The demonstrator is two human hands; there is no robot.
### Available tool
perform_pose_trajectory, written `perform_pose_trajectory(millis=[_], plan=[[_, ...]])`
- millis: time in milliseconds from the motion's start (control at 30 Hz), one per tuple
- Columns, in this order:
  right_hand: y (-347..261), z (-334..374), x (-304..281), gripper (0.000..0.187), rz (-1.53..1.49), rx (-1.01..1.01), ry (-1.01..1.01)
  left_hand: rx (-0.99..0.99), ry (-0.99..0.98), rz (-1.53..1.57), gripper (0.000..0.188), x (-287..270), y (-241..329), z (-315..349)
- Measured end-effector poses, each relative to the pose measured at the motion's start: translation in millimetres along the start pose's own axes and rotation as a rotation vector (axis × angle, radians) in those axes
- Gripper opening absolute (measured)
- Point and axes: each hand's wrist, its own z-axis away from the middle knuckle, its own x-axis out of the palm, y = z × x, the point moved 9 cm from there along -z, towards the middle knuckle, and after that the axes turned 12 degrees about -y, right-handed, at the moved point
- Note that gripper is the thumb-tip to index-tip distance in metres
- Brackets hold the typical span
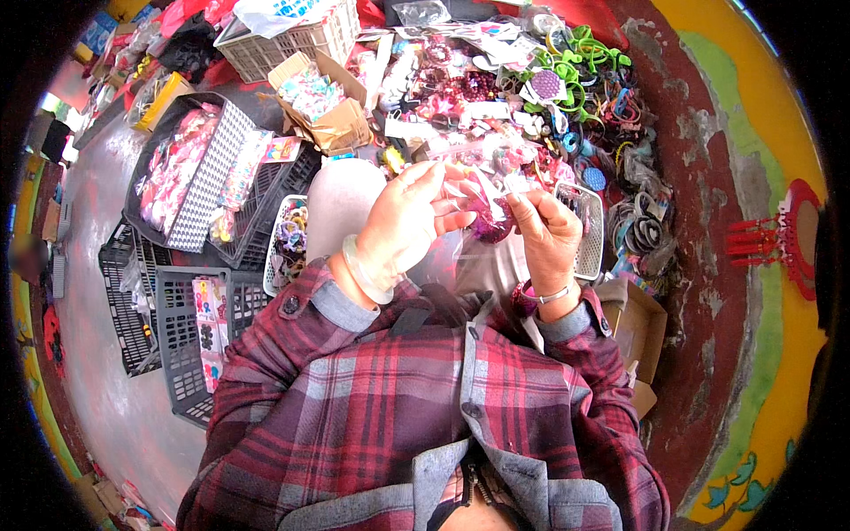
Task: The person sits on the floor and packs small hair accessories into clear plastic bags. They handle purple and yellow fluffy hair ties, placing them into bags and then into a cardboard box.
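In front of my lap, my right hand [551, 234] pinches a small shiny magenta piece [491, 221] between thumb and fingers. The piece has a glittery look, and its exact kind is unclear. Clear plastic film [476, 265] hangs around and below it. Just left of it is my left hand [403, 219], palm turned inward and fingers apart, with the fingertips close to the magenta piece. Whether they touch the film cannot be made out. A pale translucent bangle [366, 270] circles my left wrist.
Ahead spreads a heap of hair accessories, with green headbands [580, 75] at its right. A cardboard box [323, 102] of small packs stands left of it. Black crates [181, 345] and a patterned bin [212, 177] lie at left. White baskets [589, 230] flank my knees.
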Motion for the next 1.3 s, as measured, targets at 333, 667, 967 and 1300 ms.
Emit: perform_pose_trajectory(millis=[333, 667, 967, 1300], plan=[[-9, 6, -4, 0.015, 0.285, -0.141, 0.040, -0.053, -0.047, 0.053, 0.025, 6, 0, 2], [10, 7, 4, 0.017, 0.008, -0.023, -0.039, 0.101, -0.039, 0.109, 0.017, 7, 11, -2], [24, -2, 0, 0.014, 0.046, 0.029, -0.058, 0.121, 0.041, -0.029, 0.023, 5, 11, 2], [-94, -2, 41, 0.020, 0.713, -0.554, -0.097, 0.082, 0.014, -0.325, 0.023, 21, 1, 3]])
